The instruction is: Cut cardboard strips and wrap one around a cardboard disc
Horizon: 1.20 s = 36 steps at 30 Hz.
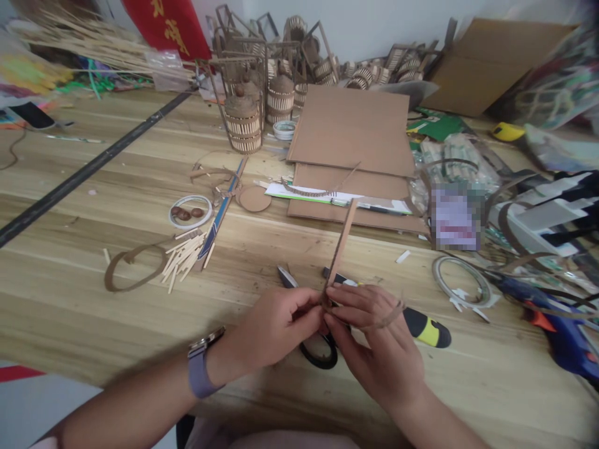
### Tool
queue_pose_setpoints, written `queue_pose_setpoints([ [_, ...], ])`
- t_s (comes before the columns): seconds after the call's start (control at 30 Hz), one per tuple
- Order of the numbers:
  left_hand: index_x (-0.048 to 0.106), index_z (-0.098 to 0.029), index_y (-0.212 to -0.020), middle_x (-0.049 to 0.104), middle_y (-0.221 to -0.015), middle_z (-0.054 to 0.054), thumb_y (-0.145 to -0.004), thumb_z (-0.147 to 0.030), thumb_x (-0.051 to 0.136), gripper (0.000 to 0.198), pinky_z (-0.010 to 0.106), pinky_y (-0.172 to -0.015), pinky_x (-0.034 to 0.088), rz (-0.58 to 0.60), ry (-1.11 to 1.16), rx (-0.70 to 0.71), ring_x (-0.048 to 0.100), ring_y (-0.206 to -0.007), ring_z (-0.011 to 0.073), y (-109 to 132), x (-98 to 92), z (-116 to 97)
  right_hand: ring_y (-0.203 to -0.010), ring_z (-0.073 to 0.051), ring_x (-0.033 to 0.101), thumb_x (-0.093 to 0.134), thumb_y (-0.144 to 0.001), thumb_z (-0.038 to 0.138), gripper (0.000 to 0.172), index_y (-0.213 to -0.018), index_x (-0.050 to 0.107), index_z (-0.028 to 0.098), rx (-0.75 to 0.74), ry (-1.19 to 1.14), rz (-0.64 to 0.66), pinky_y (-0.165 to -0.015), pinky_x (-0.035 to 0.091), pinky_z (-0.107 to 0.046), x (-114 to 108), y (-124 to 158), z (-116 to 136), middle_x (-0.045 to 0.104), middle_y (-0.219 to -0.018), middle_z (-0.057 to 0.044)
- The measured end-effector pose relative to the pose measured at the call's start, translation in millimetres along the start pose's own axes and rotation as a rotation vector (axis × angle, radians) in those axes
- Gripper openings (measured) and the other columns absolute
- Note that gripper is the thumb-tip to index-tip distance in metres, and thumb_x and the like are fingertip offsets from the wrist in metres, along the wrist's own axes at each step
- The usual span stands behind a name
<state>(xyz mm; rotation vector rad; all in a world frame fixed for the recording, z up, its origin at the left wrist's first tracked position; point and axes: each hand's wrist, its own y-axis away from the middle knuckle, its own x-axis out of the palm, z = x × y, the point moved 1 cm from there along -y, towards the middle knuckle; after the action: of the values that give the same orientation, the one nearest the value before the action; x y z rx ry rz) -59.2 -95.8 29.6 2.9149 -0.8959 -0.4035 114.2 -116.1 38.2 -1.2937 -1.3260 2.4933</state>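
Observation:
My left hand (276,324), with a watch (204,358) at its wrist, pinches the near end of a narrow brown cardboard strip (342,243). Closed on the same end from the other side is my right hand (381,337); the strip slants up and away from the fingertips. A thin curled brown shred (393,313) lies across the right fingers. Beneath the hands are black-handled scissors (320,358), partly hidden. A black and yellow utility knife (428,328) rests on the table under my right hand, which covers its middle.
Left of the hands lie small wooden sticks (185,255), a blue ruler (219,221) and a tape roll (191,212) with brown beads inside. Cardboard sheets (350,131) and small wooden buckets (243,125) stand farther back. On the right are another tape roll (437,274) and a blue glue gun (561,333).

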Motion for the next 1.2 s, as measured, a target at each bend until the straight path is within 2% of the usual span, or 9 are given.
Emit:
queue_pose_setpoints([
  [0.17, 0.061, -0.016, -0.083, 0.061, -0.070, -0.002, -0.094, -0.026, 0.048, 0.020, 0.021, -0.056, 0.038, -0.004, 0.041, -0.033, 0.054, -0.063, 0.0112, -0.5, 2.7, 5.6, -0.090, -0.020, 0.075, 0.064, -0.087, 0.012, 0.016, -0.093, 0.059, 0.026, 0.007, 0.044, -0.009, -0.090, 0.047, -0.039, 2.0, 0.8, 3.9, 0.079, -0.091, 0.000],
  [0.33, 0.062, -0.015, -0.079, 0.060, -0.066, -0.002, -0.093, -0.023, 0.048, 0.021, 0.020, -0.054, 0.035, -0.021, 0.000, 0.019, 0.052, -0.060, 0.0102, -0.6, 0.7, 3.0, -0.089, -0.019, 0.075, 0.062, -0.088, 0.011, 0.016, -0.093, 0.059, 0.026, 0.023, 0.002, -0.008, -0.092, 0.046, -0.039, 1.3, 2.2, 4.5, 0.080, -0.090, 0.000],
  [0.53, 0.055, -0.016, -0.066, 0.054, -0.059, -0.005, -0.091, -0.020, 0.048, 0.026, 0.021, -0.053, 0.031, -0.001, -0.126, 0.058, 0.048, -0.056, 0.0086, -1.4, -1.1, 0.2, -0.089, -0.020, 0.075, 0.057, -0.091, 0.015, 0.012, -0.096, 0.060, 0.026, 0.194, -0.136, 0.022, -0.088, 0.053, -0.039, -0.8, 6.7, -2.5, 0.078, -0.086, 0.001],
  [0.67, 0.057, -0.017, -0.070, 0.058, -0.062, -0.003, -0.093, -0.024, 0.047, 0.026, 0.021, -0.056, 0.035, 0.014, -0.120, 0.037, 0.053, -0.060, 0.0102, -2.0, -1.7, 0.4, -0.090, -0.020, 0.074, 0.056, -0.091, 0.015, 0.012, -0.095, 0.061, 0.026, 0.291, -0.253, 0.004, -0.084, 0.056, -0.038, -0.4, 6.8, -3.8, 0.078, -0.087, 0.000],
  [0.83, 0.063, -0.017, -0.093, 0.069, -0.085, 0.002, -0.100, -0.037, 0.043, 0.029, 0.022, -0.065, 0.043, 0.020, -0.021, 0.039, 0.062, -0.075, 0.0138, -1.9, 0.0, 3.4, -0.090, -0.020, 0.075, 0.058, -0.089, 0.012, 0.014, -0.092, 0.056, 0.025, 0.139, -0.117, 0.005, -0.092, 0.049, -0.040, 1.3, 5.4, 2.1, 0.078, -0.088, 0.001],
  [1.03, 0.061, -0.017, -0.087, 0.062, -0.070, -0.001, -0.101, -0.036, 0.042, 0.031, 0.021, -0.060, 0.040, -0.014, -0.061, 0.026, 0.059, -0.066, 0.0121, -0.9, 1.1, 3.2, -0.095, -0.020, 0.074, 0.062, -0.090, 0.017, 0.010, -0.093, 0.058, 0.024, 0.087, 0.014, 0.019, -0.101, 0.041, -0.041, 4.6, 5.6, 4.2, 0.078, -0.097, -0.002],
  [1.2, 0.061, -0.016, -0.083, 0.061, -0.066, -0.002, -0.100, -0.030, 0.042, 0.029, 0.020, -0.057, 0.039, 0.000, -0.059, 0.063, 0.058, -0.062, 0.0109, -0.3, 1.0, -1.6, -0.096, -0.020, 0.074, 0.057, -0.093, 0.014, 0.011, -0.091, 0.056, 0.025, 0.119, -0.011, 0.022, -0.108, 0.035, -0.042, 2.9, 5.7, 4.0, 0.079, -0.092, 0.000],
])
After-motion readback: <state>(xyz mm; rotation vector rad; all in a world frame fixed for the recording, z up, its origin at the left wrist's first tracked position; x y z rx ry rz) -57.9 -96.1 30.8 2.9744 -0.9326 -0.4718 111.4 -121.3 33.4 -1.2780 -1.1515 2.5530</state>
